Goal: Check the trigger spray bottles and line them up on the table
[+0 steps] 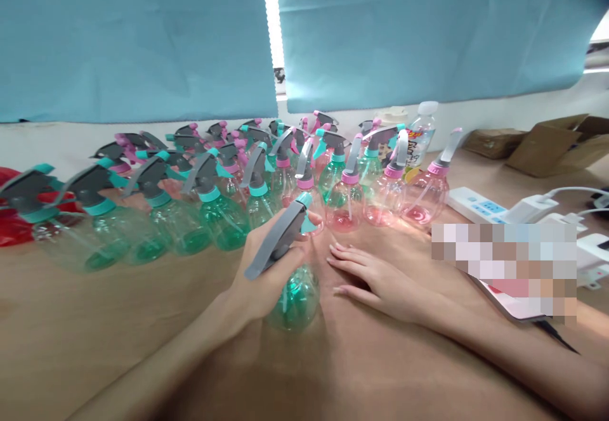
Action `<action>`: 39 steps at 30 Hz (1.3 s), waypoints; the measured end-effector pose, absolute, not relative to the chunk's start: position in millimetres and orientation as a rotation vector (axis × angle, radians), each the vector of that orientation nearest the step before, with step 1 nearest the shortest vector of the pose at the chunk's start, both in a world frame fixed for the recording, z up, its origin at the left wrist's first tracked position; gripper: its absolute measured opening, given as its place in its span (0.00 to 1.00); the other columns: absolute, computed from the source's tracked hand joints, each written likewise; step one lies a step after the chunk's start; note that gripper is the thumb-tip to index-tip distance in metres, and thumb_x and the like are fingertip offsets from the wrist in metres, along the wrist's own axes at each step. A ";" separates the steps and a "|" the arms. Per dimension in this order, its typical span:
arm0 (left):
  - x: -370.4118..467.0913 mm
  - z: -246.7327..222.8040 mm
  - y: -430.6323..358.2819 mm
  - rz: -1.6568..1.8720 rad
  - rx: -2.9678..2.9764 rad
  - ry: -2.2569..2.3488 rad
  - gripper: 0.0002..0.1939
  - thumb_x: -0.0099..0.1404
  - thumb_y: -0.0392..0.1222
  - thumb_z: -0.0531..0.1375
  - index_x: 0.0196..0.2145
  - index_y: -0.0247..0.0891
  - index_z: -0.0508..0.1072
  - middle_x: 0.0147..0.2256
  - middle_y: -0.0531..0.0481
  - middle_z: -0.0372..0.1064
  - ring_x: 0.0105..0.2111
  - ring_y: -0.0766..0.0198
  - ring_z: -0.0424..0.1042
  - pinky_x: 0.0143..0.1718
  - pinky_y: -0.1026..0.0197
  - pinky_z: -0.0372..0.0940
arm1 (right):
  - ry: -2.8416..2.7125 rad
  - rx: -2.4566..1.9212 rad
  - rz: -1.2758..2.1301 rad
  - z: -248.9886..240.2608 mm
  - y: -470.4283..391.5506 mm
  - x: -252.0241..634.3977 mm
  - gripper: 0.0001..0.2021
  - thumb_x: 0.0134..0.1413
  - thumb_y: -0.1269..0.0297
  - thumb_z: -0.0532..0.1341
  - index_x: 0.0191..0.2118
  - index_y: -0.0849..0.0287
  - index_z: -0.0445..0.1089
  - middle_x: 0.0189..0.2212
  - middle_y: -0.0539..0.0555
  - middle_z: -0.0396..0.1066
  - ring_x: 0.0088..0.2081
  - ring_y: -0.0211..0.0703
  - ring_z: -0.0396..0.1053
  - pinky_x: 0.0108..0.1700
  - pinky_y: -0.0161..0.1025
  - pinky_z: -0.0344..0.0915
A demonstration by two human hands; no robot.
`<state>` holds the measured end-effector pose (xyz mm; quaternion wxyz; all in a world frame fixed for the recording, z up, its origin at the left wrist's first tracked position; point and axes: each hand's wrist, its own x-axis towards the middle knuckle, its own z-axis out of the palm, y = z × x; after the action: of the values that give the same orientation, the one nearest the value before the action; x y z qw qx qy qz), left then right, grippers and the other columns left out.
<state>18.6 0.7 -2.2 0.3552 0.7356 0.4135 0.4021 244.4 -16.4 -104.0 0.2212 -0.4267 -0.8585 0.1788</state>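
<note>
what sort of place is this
Probably an indoor workspace: rows of spray bottles stand on a table, with a power strip to the right and blue curtains behind.

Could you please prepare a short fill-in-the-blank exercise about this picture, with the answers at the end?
1. The left hand holds a spray bottle whose body is coloured ____.
2. The right hand rests on the table with its palm facing ____.
3. The labelled bottle at the back has a ____ cap.
4. The power strip lies on the picture's ____ side.

Missing words: green; down; white; right.
</note>
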 end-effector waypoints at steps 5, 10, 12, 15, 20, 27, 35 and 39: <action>19.1 -0.9 -1.3 1.014 1.846 1.034 0.11 0.58 0.37 0.56 0.40 0.42 0.70 0.29 0.54 0.68 0.26 0.65 0.67 0.27 0.62 0.62 | -2.383 -1.182 0.488 -104.9 -16.0 244.7 0.28 0.63 0.48 0.54 0.64 0.57 0.59 0.64 0.57 0.58 0.65 0.54 0.53 0.64 0.55 0.56; 19.8 1.5 -3.0 1.014 1.868 1.026 0.18 0.57 0.33 0.55 0.46 0.42 0.70 0.37 0.52 0.71 0.36 0.62 0.71 0.35 0.62 0.65 | -2.372 -1.178 0.490 -104.1 -16.3 244.4 0.28 0.63 0.48 0.55 0.64 0.55 0.59 0.64 0.57 0.58 0.65 0.54 0.54 0.64 0.56 0.56; 20.6 1.4 -3.1 1.010 1.876 1.055 0.16 0.56 0.33 0.55 0.43 0.42 0.70 0.34 0.53 0.70 0.33 0.63 0.70 0.32 0.63 0.64 | -2.370 -1.183 0.490 -103.0 -16.7 243.9 0.28 0.63 0.48 0.55 0.64 0.56 0.59 0.63 0.57 0.58 0.65 0.54 0.54 0.64 0.55 0.56; 22.5 0.6 -2.2 1.030 1.901 1.038 0.15 0.56 0.33 0.55 0.41 0.42 0.69 0.33 0.55 0.69 0.32 0.64 0.68 0.34 0.62 0.64 | -2.366 -1.185 0.494 -101.9 -17.1 243.5 0.28 0.63 0.49 0.55 0.63 0.57 0.60 0.63 0.58 0.59 0.64 0.55 0.55 0.63 0.55 0.56; 25.5 1.2 -0.5 1.035 1.905 1.071 0.14 0.54 0.33 0.56 0.41 0.41 0.67 0.31 0.54 0.68 0.28 0.65 0.67 0.29 0.64 0.64 | -2.377 -1.185 0.500 -101.8 -16.8 243.7 0.29 0.63 0.48 0.54 0.64 0.59 0.60 0.63 0.59 0.58 0.65 0.55 0.54 0.64 0.56 0.56; 22.7 -5.1 4.9 0.975 1.969 1.148 0.14 0.55 0.36 0.58 0.41 0.41 0.66 0.29 0.55 0.69 0.20 0.70 0.62 0.20 0.66 0.57 | -2.388 -1.206 0.505 -99.4 -16.9 242.8 0.29 0.64 0.48 0.54 0.64 0.59 0.60 0.63 0.60 0.59 0.65 0.55 0.54 0.64 0.55 0.56; 19.1 -4.3 4.8 0.867 2.063 1.106 0.24 0.57 0.37 0.58 0.52 0.43 0.66 0.32 0.53 0.73 0.20 0.69 0.63 0.20 0.65 0.60 | -2.396 -1.214 0.511 -99.5 -16.7 243.2 0.30 0.63 0.48 0.54 0.64 0.61 0.59 0.63 0.60 0.58 0.65 0.55 0.53 0.64 0.55 0.55; 21.0 1.5 -1.3 0.912 2.023 1.159 0.21 0.56 0.39 0.57 0.49 0.43 0.70 0.38 0.49 0.75 0.25 0.65 0.68 0.26 0.63 0.65 | -2.392 -1.212 0.512 -99.0 -17.2 243.7 0.29 0.63 0.48 0.54 0.63 0.61 0.60 0.63 0.60 0.58 0.65 0.55 0.54 0.64 0.55 0.55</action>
<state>21.0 -1.3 1.5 0.3135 0.7674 0.4395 0.3458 243.7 -17.2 -99.0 0.2045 -0.4345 -0.8577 0.1838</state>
